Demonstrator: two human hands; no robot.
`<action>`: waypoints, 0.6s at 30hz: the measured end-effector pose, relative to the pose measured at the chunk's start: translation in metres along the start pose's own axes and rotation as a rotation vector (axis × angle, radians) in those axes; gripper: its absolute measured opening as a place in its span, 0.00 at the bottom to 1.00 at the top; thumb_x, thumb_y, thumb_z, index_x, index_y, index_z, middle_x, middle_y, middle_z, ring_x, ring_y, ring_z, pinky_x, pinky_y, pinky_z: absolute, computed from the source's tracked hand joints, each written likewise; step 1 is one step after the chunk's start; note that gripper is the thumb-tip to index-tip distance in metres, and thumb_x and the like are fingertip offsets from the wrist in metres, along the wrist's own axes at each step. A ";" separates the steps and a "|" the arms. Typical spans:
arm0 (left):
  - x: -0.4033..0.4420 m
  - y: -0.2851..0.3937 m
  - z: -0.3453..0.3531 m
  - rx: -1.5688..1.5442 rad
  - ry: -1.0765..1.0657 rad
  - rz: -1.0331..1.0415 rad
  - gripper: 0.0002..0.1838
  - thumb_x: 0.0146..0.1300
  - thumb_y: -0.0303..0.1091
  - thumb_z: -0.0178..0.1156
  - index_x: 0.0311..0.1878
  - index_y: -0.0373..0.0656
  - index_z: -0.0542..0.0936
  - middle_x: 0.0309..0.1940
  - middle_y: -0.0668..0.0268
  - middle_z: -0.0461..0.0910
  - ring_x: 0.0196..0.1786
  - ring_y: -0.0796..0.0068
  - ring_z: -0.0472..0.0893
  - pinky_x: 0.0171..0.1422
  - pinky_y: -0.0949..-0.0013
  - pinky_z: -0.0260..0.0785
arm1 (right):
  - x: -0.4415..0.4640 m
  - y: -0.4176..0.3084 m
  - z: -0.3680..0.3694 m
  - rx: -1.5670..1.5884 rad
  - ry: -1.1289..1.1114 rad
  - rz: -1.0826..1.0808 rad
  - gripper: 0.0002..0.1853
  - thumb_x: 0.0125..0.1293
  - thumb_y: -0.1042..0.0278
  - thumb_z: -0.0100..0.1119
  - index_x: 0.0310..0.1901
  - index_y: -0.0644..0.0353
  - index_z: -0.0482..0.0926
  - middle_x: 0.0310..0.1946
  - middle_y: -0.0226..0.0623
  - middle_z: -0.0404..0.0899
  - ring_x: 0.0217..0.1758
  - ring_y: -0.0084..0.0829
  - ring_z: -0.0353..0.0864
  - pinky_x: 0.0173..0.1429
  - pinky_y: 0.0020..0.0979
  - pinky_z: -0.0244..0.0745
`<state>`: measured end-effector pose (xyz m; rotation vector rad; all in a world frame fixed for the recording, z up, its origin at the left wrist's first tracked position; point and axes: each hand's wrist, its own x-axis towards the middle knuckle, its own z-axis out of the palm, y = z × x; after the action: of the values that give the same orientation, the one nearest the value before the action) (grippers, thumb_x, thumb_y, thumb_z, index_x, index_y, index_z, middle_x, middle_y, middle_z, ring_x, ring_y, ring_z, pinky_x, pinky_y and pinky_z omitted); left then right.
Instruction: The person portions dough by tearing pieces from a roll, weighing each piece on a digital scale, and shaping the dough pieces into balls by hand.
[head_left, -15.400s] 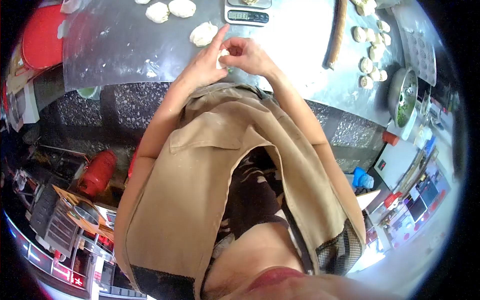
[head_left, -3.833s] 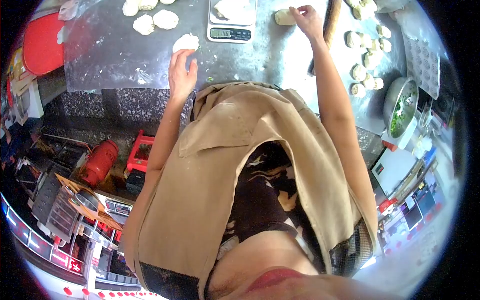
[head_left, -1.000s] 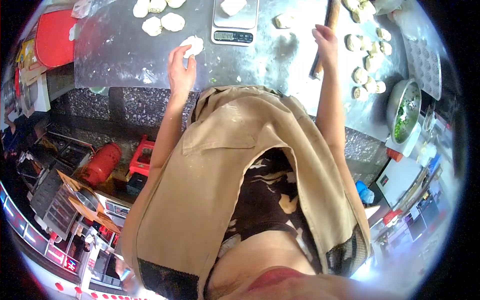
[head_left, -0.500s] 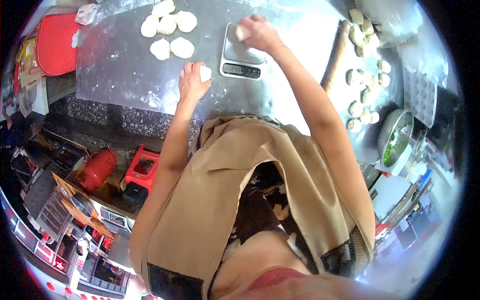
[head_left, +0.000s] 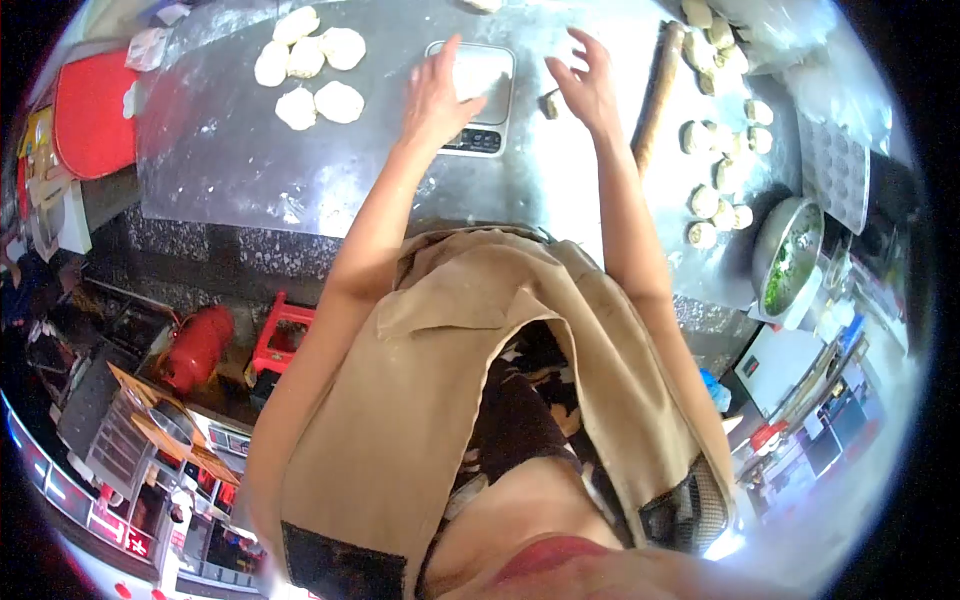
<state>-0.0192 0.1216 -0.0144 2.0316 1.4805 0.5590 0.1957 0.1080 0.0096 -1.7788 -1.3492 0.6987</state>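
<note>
My left hand [head_left: 435,103] is over the left side of a kitchen scale [head_left: 497,142], fingers spread and thumb apart. It holds nothing that I can see. My right hand [head_left: 588,88] is raised to the right of the scale, thumb and fingers apart, also with nothing in it. A small dark-looking lump of dough [head_left: 551,104] lies between the scale and that hand. Beyond the scale, a pale dough piece [head_left: 483,4] is cut off by the top edge of the view. Several round dough pieces [head_left: 342,48] sit in a cluster to the left.
A wooden rolling pin [head_left: 660,95] lies on the metal table [head_left: 230,150] to the right. Past it are several smaller dough pieces [head_left: 703,203]. A bowl with chopped greens [head_left: 790,260] stands at the right edge. A red stool [head_left: 280,335] is below the table.
My left hand has moved right to the scale and no longer holds its white dough. My right hand has left the scale for its right side and opened. The view has shifted slightly.
</note>
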 end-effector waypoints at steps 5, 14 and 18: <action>-0.029 -0.023 -0.037 -0.072 0.281 -0.075 0.38 0.52 0.39 0.66 0.65 0.41 0.61 0.53 0.53 0.70 0.57 0.52 0.69 0.62 0.54 0.60 | -0.066 0.026 -0.073 -0.131 0.053 0.300 0.26 0.58 0.62 0.64 0.58 0.57 0.70 0.57 0.47 0.68 0.57 0.40 0.72 0.52 0.36 0.75; -0.077 -0.054 -0.085 -0.096 0.422 -0.185 0.30 0.56 0.36 0.63 0.61 0.38 0.66 0.52 0.54 0.72 0.56 0.57 0.70 0.63 0.58 0.61 | -0.109 0.037 -0.097 0.013 0.081 0.431 0.20 0.60 0.62 0.61 0.52 0.64 0.76 0.44 0.44 0.80 0.47 0.35 0.79 0.53 0.34 0.73; -0.080 -0.039 -0.083 -0.151 0.405 -0.188 0.28 0.56 0.35 0.62 0.60 0.39 0.67 0.52 0.54 0.71 0.57 0.58 0.71 0.63 0.59 0.62 | -0.104 0.023 -0.080 0.044 -0.005 0.309 0.21 0.60 0.61 0.61 0.53 0.62 0.76 0.47 0.43 0.80 0.50 0.35 0.79 0.53 0.33 0.74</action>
<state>-0.1234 0.0702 0.0226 1.7057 1.7757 1.0137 0.2419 -0.0147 0.0305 -1.9717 -1.0624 0.8903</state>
